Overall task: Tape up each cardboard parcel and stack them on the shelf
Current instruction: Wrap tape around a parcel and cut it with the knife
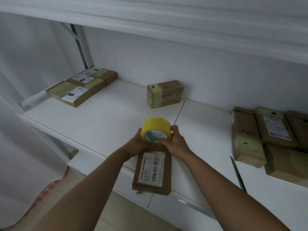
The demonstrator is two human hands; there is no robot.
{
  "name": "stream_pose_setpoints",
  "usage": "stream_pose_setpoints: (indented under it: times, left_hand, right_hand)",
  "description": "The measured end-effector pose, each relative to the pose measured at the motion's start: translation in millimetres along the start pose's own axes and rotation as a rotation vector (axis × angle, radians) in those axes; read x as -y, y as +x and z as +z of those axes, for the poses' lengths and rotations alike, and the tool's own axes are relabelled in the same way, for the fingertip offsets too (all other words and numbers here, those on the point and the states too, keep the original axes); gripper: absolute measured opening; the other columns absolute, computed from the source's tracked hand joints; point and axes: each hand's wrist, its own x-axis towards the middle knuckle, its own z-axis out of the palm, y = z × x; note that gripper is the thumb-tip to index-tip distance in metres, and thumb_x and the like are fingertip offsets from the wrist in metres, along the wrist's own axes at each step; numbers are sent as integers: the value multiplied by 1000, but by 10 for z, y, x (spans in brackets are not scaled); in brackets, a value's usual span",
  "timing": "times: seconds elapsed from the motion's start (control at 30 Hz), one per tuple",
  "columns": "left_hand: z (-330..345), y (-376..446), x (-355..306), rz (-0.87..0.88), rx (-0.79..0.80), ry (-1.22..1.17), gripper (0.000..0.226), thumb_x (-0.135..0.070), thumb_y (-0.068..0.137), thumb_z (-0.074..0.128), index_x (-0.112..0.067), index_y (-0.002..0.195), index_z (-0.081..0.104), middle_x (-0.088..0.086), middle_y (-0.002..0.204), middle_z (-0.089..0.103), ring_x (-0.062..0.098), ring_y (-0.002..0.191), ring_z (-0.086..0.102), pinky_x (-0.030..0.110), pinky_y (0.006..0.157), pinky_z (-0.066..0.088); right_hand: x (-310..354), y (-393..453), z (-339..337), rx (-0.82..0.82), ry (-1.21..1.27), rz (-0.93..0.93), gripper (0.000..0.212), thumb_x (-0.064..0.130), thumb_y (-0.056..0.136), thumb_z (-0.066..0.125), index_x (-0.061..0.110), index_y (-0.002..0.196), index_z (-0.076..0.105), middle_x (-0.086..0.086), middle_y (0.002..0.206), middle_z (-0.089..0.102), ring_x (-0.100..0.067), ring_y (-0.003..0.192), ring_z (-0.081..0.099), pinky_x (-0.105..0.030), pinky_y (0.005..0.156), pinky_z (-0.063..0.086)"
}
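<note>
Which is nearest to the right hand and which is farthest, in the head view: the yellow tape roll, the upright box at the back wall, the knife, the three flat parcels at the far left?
1. Yellow tape roll: gripped by the right hand.
2. Knife: to the right, near the shelf's front.
3. Upright box: straight behind, against the wall.
4. Three flat parcels: far left back corner.

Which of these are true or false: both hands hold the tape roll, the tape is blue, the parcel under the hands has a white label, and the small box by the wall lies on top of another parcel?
1. Both hands hold the tape roll. True: the left hand and right hand grip it.
2. The tape is blue. False: it is yellow.
3. The parcel under the hands has a white label. True.
4. The small box by the wall lies on another parcel. False: it stands alone on the shelf.
</note>
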Motion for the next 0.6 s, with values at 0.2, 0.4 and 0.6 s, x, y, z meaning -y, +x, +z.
stream_pose_setpoints:
  times: [0.2, 0.4, 0.6]
  left_hand:
    - [-62, 148, 257, -83, -104, 421, 83, -93, 44, 69, -49, 113, 59, -9, 120, 66, 20, 116, 60, 51, 99, 50]
    - [-49, 110, 258, 1, -44, 176, 71, -69, 57, 85, -31, 114, 66, 0, 109, 73, 24, 103, 70, 54, 91, 56]
    - [-69, 109, 182, 2, -58, 266, 76, -68, 59, 82, -46, 123, 47, -4, 122, 62, 23, 116, 59, 53, 96, 52]
  right_hand:
    - [59, 75, 98, 43, -90, 16, 43, 34, 90, 65, 20, 113, 31, 4, 88, 54, -17, 75, 56, -31, 61, 43]
    - [53, 72, 105, 42, -139, -12, 44, 34, 94, 58, 18, 127, 33, -3, 100, 57, -25, 85, 56, -33, 70, 43]
    - [-31, 73, -99, 0, -166, -4, 32, 27, 93, 56, 19, 116, 35, -7, 97, 60, -28, 82, 60, -31, 62, 41]
